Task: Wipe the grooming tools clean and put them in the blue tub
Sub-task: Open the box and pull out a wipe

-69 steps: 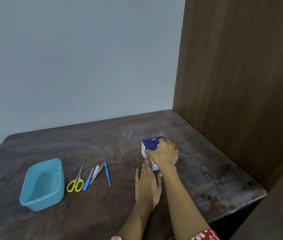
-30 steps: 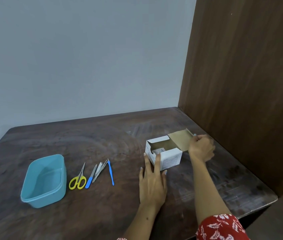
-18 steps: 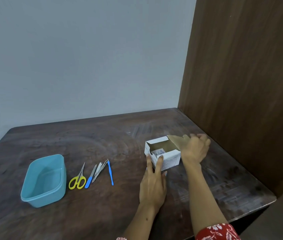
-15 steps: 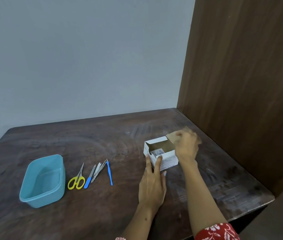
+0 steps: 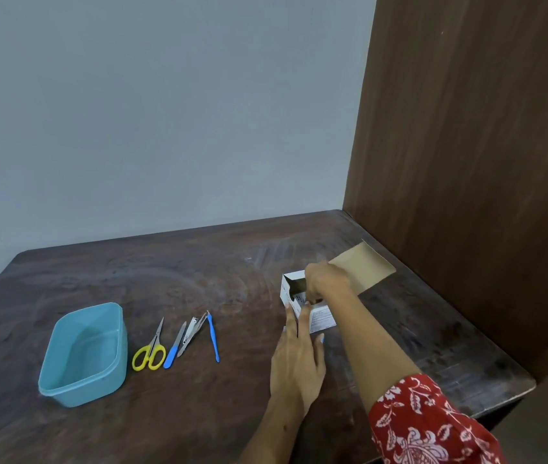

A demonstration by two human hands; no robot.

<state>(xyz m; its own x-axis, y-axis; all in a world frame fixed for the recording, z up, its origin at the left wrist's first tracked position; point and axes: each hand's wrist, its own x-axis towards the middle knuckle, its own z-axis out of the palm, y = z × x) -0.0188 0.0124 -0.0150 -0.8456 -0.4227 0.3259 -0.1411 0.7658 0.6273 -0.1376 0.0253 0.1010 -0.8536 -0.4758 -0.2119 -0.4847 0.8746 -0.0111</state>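
A small white cardboard box (image 5: 323,321) stands open on the dark wooden table (image 5: 199,279), its brown lid flap (image 5: 366,267) folded back to the right. My right hand (image 5: 324,283) reaches down into the box, and its fingertips are hidden inside. My left hand (image 5: 297,360) lies flat on the table with straight fingers against the box's near side. To the left lie yellow-handled scissors (image 5: 150,354), a blue-handled file (image 5: 174,346), a metal nail clipper (image 5: 192,329) and a thin blue tool (image 5: 213,339). The blue tub (image 5: 81,393) stands at the far left with nothing in it.
A tall wooden panel (image 5: 467,162) rises along the table's right side, close behind the box flap. A grey wall (image 5: 165,112) stands behind the table. The table's front right edge (image 5: 500,400) is near my right elbow.
My right hand lifted the blue lid, folded it open to the right, let go of it, and now dips into the box. My left hand stayed against the box.
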